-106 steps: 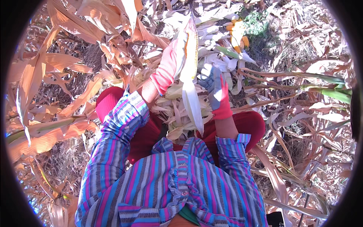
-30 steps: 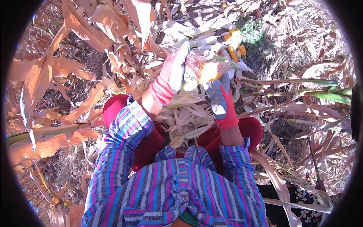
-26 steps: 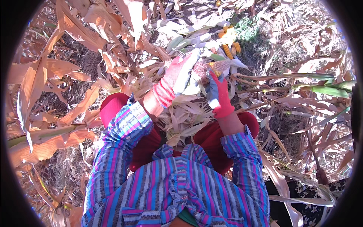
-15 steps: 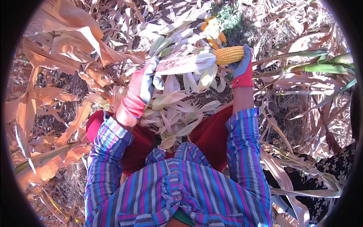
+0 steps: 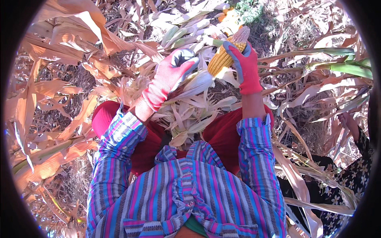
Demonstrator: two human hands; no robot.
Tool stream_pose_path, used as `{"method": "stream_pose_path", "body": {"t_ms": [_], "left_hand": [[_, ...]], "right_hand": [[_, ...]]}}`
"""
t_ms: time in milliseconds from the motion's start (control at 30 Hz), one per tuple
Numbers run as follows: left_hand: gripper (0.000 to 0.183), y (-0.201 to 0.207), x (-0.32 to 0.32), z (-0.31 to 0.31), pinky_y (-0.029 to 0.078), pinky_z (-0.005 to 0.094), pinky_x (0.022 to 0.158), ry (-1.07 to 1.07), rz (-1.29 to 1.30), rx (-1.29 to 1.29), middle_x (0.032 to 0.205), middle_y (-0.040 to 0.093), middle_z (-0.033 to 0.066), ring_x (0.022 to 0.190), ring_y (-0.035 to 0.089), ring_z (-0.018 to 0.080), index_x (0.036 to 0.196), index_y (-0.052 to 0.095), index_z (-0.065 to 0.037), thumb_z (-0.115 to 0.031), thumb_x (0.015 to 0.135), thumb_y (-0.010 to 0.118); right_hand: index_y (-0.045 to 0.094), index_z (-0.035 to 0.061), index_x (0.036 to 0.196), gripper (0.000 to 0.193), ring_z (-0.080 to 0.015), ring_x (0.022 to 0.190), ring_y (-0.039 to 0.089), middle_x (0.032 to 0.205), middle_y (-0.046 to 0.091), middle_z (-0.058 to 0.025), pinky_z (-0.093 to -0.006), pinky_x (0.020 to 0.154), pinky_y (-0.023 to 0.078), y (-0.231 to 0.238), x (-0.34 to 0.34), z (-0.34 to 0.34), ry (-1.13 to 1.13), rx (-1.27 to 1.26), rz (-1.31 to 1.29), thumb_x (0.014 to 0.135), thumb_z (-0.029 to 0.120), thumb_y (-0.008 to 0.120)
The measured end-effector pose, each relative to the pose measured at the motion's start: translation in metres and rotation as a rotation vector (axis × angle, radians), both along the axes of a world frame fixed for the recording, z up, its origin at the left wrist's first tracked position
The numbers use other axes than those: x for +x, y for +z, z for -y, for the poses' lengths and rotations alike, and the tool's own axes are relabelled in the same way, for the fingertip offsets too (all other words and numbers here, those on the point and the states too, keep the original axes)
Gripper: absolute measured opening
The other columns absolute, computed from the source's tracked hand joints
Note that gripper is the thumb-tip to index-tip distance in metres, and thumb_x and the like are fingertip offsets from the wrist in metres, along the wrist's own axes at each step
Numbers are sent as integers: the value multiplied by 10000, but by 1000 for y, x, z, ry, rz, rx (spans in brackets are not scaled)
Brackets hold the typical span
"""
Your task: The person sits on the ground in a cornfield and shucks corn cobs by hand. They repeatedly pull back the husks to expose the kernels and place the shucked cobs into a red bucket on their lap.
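Note:
My right hand (image 5: 245, 65), in a red and grey work glove, grips a yellow ear of corn (image 5: 222, 60) around its middle. The bare ear tilts, its pale tip (image 5: 240, 35) up and away. At its lower end a pale husk (image 5: 195, 86) hangs down toward my left wrist. My left hand (image 5: 174, 67), gloved alike, is beside the ear to its left. Its fingers are curled with a gap between them and the thumb, and nothing shows in that gap. Part of the husk passes behind this hand.
Stripped husks (image 5: 184, 115) lie heaped between my knees and ahead. Several yellow ears (image 5: 228, 18) lie beyond, near a green weed (image 5: 249, 12). Dry corn stalks and leaves (image 5: 51, 51) stand at the left; more stalks (image 5: 317, 65) cross at the right. Flowered dark cloth (image 5: 337, 194) shows lower right.
The ear has swung from lying sideways to tilting tip-up, and my right hand now wraps its middle. My left hand has moved right, closer to the ear, and the husk now hangs down.

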State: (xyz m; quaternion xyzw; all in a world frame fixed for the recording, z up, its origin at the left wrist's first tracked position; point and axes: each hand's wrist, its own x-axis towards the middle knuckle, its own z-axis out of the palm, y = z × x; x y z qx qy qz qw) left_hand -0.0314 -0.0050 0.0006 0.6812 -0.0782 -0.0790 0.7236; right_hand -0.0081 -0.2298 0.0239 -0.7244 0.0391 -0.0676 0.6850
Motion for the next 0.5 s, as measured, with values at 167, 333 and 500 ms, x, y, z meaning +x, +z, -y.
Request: {"method": "stream_pose_path", "body": {"t_ms": [167,333,500], "left_hand": [[673,12,-18,11,525,305,574,-439,-783,-194,682,631,119,617,633,198,878,627,22,-589,892,345],[713,-23,2,-4,506,365,801,-305,-710,-629,1171,548,105,983,589,214,1255,435,-74,-655,848,359],[294,-9,10,-28,509,315,789,-369,-435,-701,1036,594,104,918,601,190,1117,499,-25,-212,890,517]], "right_hand": [[488,3,1181,620,-125,902,586,1032,606,-73,-283,783,484,-18,-6,-27,-65,-285,325,682,212,792],[474,6,1202,709,-245,1081,547,1180,546,-150,-351,878,459,-3,-48,-71,168,-248,512,610,172,826],[491,123,1227,741,-374,1238,389,1318,429,-147,-435,1009,343,28,-64,-75,746,-910,650,525,113,728]]}}
